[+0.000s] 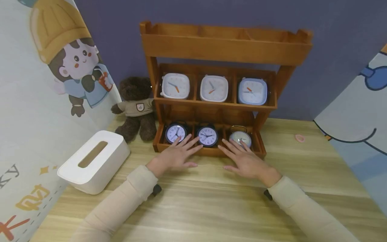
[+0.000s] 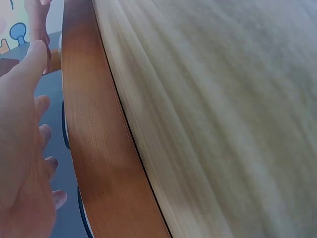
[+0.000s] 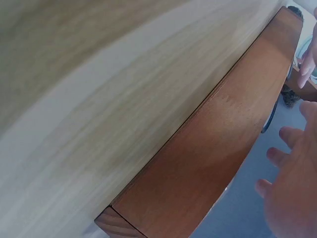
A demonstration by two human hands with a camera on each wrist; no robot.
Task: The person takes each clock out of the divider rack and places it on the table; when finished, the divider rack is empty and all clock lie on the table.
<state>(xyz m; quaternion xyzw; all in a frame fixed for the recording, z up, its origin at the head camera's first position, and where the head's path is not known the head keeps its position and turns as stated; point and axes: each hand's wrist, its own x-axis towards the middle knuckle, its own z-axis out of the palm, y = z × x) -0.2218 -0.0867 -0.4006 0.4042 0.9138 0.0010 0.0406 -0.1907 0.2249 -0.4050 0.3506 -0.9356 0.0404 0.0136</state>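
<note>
My left hand (image 1: 178, 154) is spread in front of the shelf's bottom row, its fingertips over the lower edge of a round black clock (image 1: 175, 132) and beside a second black clock (image 1: 207, 136). Mirroring it, my right hand (image 1: 246, 160) has its fingers spread before a small round alarm clock (image 1: 241, 137) with a handle, partly covering it. Neither hand holds anything; whether the fingertips touch is unclear. The wooden shelf (image 1: 226, 47) also bears two white square clocks (image 1: 176, 86) and a blue one (image 1: 252, 91) on its middle tier. Both wrist views show the shelf's front board (image 2: 94, 99) beside the fingers.
A brown teddy bear (image 1: 139, 111) in a beige top sits left of the shelf. Nearer on the left stands a white tissue box (image 1: 96, 161). A small pink ring (image 1: 300, 138) lies on the wooden table (image 1: 205, 208) to the right. Patterned panels flank both sides.
</note>
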